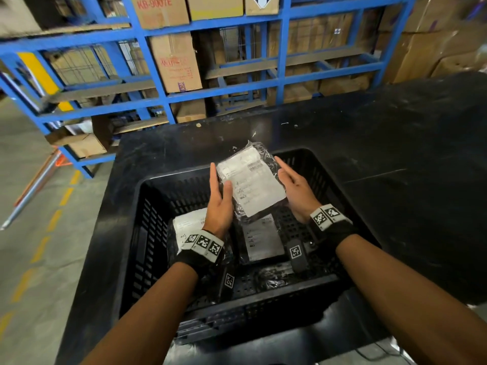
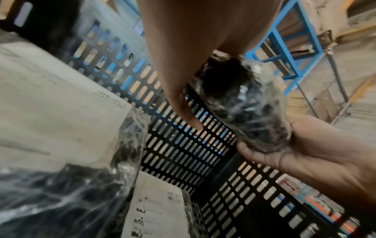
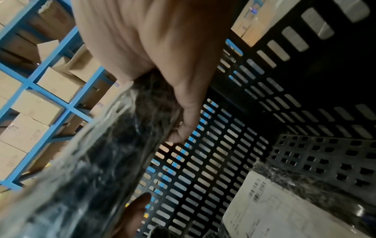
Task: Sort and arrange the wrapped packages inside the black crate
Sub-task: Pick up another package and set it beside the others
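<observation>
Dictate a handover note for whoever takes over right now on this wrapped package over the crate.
Hands: the left hand grips the wrapped package at its left edge, thumb on the label. The right hand holds its right edge, cupping it from below.
Things: the package is in the air above the black crate, label up. Two other packages lie on the crate floor.
Done: one package is held clear of the crate.
Left: it is not set down anywhere, and whether it goes in or out cannot be told.

Black wrist straps (image 1: 196, 259), seemingly fabric, carry white bands (image 1: 204, 245) printed with black square-patterned markers; forearms bare.
</observation>
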